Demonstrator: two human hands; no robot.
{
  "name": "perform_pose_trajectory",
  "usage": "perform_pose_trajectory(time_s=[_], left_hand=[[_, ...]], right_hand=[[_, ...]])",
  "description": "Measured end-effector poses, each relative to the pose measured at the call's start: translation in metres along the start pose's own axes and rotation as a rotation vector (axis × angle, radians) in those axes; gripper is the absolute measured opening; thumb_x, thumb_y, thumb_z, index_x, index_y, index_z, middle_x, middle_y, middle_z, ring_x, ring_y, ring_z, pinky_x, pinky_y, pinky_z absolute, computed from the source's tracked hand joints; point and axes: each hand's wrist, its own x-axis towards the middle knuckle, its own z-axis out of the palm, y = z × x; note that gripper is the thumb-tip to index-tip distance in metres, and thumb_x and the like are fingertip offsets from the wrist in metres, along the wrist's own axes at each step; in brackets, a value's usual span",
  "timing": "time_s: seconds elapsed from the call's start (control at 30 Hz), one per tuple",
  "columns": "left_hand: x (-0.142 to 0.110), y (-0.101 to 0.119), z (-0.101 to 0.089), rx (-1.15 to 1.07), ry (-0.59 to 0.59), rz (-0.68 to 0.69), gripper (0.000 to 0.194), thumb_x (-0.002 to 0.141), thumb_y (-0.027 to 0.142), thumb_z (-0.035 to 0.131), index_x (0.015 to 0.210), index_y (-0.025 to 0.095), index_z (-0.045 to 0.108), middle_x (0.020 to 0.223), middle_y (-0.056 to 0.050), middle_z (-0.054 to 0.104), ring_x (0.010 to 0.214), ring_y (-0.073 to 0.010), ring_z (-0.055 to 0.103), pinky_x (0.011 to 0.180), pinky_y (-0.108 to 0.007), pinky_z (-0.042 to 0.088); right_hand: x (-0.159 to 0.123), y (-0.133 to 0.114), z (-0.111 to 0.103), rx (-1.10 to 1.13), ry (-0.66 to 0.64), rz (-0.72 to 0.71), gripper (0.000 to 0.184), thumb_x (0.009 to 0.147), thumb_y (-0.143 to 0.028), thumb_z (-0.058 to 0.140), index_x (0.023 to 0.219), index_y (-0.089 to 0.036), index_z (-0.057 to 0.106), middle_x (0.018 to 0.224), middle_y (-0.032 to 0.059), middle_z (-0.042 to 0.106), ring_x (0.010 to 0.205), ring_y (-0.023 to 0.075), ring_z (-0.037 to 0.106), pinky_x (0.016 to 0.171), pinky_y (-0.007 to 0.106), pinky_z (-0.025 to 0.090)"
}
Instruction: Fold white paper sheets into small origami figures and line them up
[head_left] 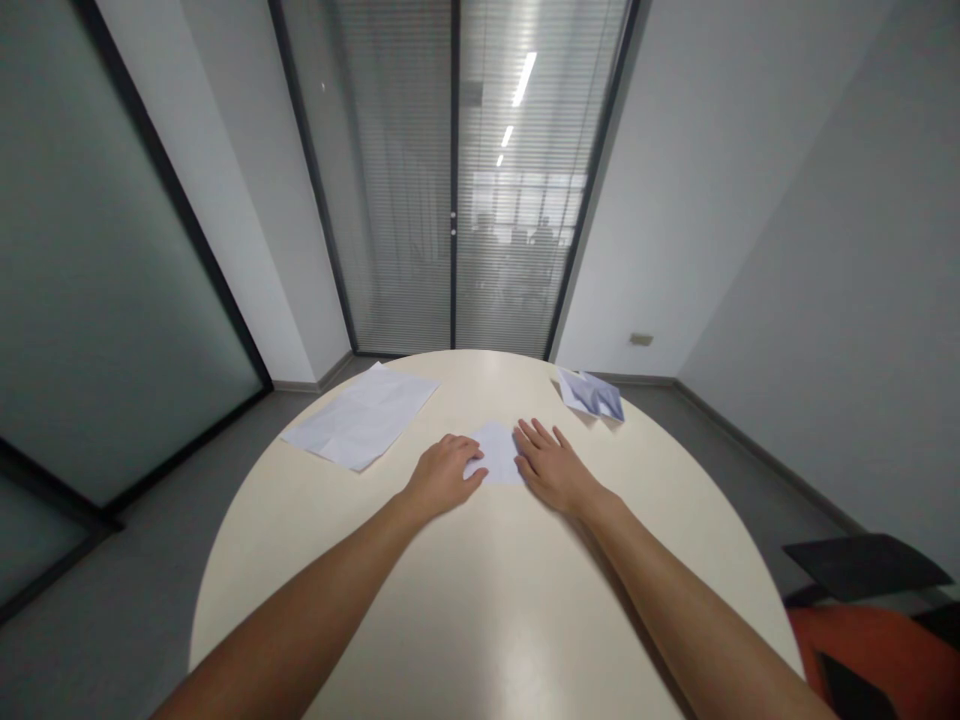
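Note:
Between my two hands a small piece of white paper (498, 455) lies on the round table (480, 590). My left hand (448, 474) rests at the paper's left edge, its fingers slightly bent and the thumb apart from them, touching the sheet. At the right edge, my right hand (549, 464) lies flat with its fingers spread, the fingertips beside or on the paper. The hands partly cover both sides of the sheet, so I cannot tell whether it is folded.
A larger creased white sheet (367, 415) lies at the table's far left. A folded paper (591, 395) stands partly raised near the far right edge. An orange chair (877, 650) with black armrests is at the lower right. Beyond the table is a glass partition with blinds (405, 200).

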Motion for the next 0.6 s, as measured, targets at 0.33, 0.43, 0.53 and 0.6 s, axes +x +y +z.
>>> perform_pose_trajectory(time_s=[0.33,0.43,0.53,0.6], left_hand=[[0.003,-0.004,-0.001,0.058,0.001,-0.063,0.019,0.093,0.029,0.06,0.106,0.02,0.071,0.117,-0.007,0.069,0.112,-0.0241,0.058,0.101,-0.038,0.046],[0.004,-0.009,-0.004,0.101,-0.001,-0.138,0.016,0.094,0.026,0.058,0.101,0.02,0.071,0.112,-0.007,0.07,0.108,-0.0242,0.059,0.097,-0.037,0.047],[0.004,-0.016,-0.006,0.132,0.003,-0.194,0.017,0.094,0.025,0.056,0.103,0.02,0.07,0.112,-0.007,0.07,0.107,-0.0241,0.059,0.096,-0.036,0.046],[0.004,-0.019,-0.007,0.148,0.009,-0.222,0.019,0.095,0.024,0.056,0.107,0.02,0.069,0.114,-0.007,0.069,0.109,-0.0243,0.058,0.096,-0.036,0.046]], right_hand=[[0.0,0.001,0.008,0.186,-0.135,-0.101,0.063,0.104,-0.05,0.026,0.158,-0.017,0.028,0.163,0.0112,0.024,0.151,0.0327,0.019,0.121,0.055,0.022],[0.001,0.007,0.007,0.187,-0.137,-0.091,0.064,0.104,-0.049,0.027,0.158,-0.016,0.028,0.164,0.011,0.024,0.151,0.0333,0.019,0.121,0.055,0.022],[0.001,0.01,0.006,0.203,-0.132,-0.094,0.065,0.103,-0.051,0.027,0.158,-0.016,0.029,0.164,0.0107,0.024,0.151,0.0332,0.02,0.121,0.055,0.022],[0.001,0.01,0.006,0.21,-0.123,-0.095,0.065,0.103,-0.052,0.028,0.158,-0.017,0.029,0.163,0.0107,0.025,0.151,0.0328,0.02,0.121,0.055,0.022]])
